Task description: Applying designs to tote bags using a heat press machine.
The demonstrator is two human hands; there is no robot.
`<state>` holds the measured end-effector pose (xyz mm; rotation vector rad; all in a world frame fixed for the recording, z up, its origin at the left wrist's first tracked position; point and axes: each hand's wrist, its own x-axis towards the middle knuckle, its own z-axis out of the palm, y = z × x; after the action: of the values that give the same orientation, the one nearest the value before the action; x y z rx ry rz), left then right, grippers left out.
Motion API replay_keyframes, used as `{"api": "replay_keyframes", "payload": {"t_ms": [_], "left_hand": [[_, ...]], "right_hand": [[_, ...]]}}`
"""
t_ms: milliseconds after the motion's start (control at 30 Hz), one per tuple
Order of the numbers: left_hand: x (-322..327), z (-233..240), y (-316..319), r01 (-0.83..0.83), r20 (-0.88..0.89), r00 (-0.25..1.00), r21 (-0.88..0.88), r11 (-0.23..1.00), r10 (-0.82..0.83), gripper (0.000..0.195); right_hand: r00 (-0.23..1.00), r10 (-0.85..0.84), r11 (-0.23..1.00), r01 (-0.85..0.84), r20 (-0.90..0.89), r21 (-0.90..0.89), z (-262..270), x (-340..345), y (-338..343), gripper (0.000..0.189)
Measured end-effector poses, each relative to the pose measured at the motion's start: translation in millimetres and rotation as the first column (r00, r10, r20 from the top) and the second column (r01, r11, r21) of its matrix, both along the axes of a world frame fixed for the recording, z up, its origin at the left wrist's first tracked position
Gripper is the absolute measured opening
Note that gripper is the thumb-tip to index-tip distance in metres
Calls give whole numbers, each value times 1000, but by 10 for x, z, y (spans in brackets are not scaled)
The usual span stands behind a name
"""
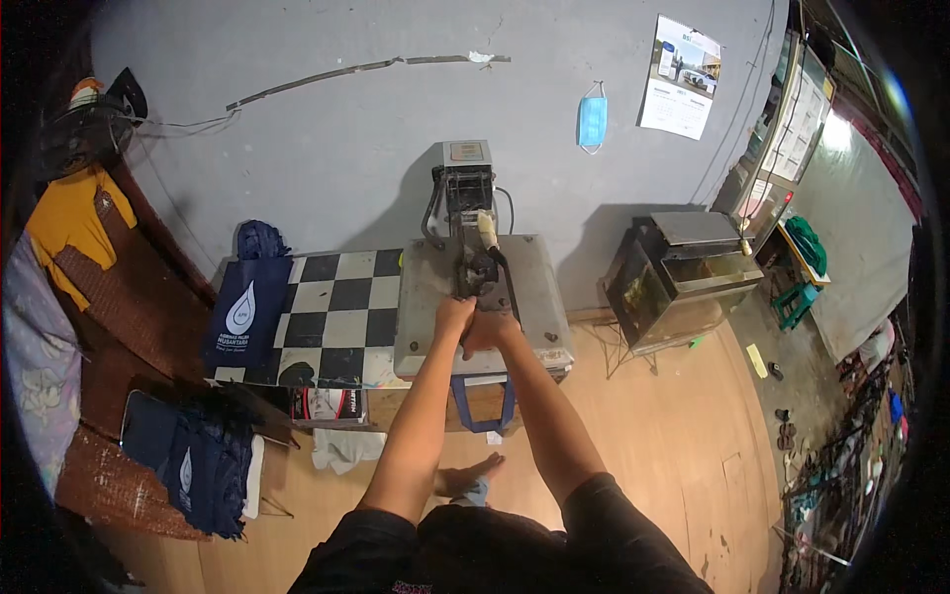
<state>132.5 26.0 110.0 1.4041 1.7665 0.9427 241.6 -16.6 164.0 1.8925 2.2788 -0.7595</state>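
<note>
In front of me a heat press (423, 327) with a wide grey upper plate stands on a checkered table. My left hand (451, 315) and my right hand (492, 330) are side by side over the plate's front half, fingers closed around the front end of the press's dark lever. My hands hide most of that grip. Behind them the black arm mechanism (479, 271) rises toward a control box (467, 154) with a small panel. From beneath the plate's front edge hangs a dark blue bag strap loop (462, 412).
Left on the checkered table (349, 293) lies a navy tote bag (247, 315) with a printed drop logo. More navy bags (197, 468) are piled on a chair at lower left. A glass tank (672, 289) on a metal stand is to the right. My bare foot (475, 475) is below.
</note>
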Motion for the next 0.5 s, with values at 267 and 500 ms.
{"api": "replay_keyframes", "payload": {"t_ms": [267,500], "left_hand": [[5,-61,62,-9,5,1000,8,1000,9,39],[-37,-78,65,-14,10,1000,-1,1000,14,38]], "right_hand": [[1000,12,1000,-12,-17,-9,-94,-20,74,58],[991,124,980,-114,49,-162,40,-35,63,63]]}}
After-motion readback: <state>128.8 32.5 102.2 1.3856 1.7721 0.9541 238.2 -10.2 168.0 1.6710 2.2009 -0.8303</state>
